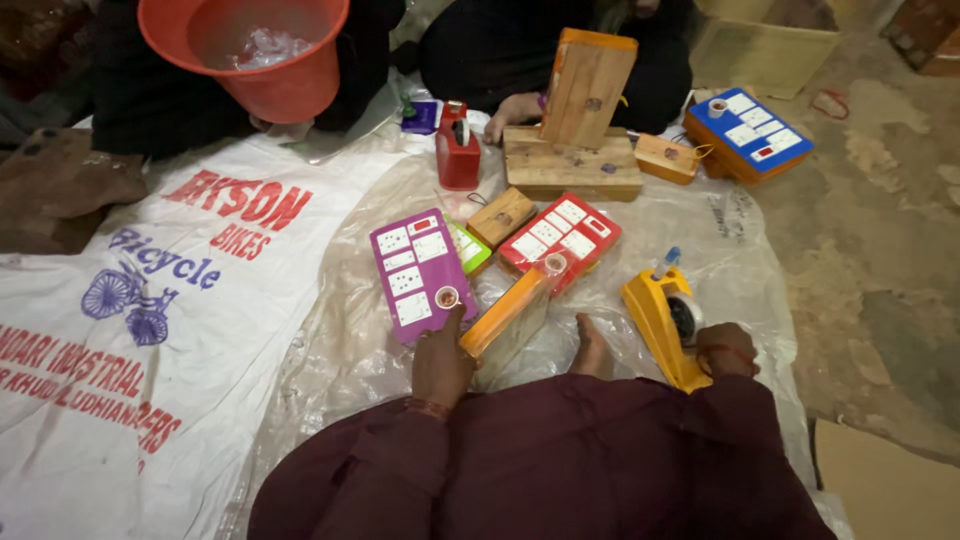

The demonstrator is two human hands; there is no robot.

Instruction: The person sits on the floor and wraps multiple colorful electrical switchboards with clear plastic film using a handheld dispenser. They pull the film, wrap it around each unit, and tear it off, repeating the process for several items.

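Fingers (pixel 440 345) of the left hand (pixel 440 365) are closed on the near end of an orange wooden box (pixel 503 318), which lies tilted across the clear plastic sheet (pixel 330 340), probably held so to keep it steady. Just left of this box lies a purple board (pixel 418 270) with white switch plates and a small round socket at its near corner. Behind the box is a red board (pixel 560 238) of the same kind, and a small green piece (pixel 468 246) shows between the purple and red boards. Right of the box, the right hand (pixel 725 350) rests on top of a yellow tape dispenser (pixel 668 322); whether its fingers are curled tight or loose I cannot tell. Farther behind the box stand a red tape dispenser (pixel 458 155) and bare wooden boxes (pixel 575 160), where another person's hand (pixel 512 112) touches the wood. Far behind and to the right is a blue board (pixel 755 132) on an orange box. Far left of the box lies a white sack (pixel 130 330) with red and blue print and a bicycle drawing, and behind it an orange bucket (pixel 255 50).
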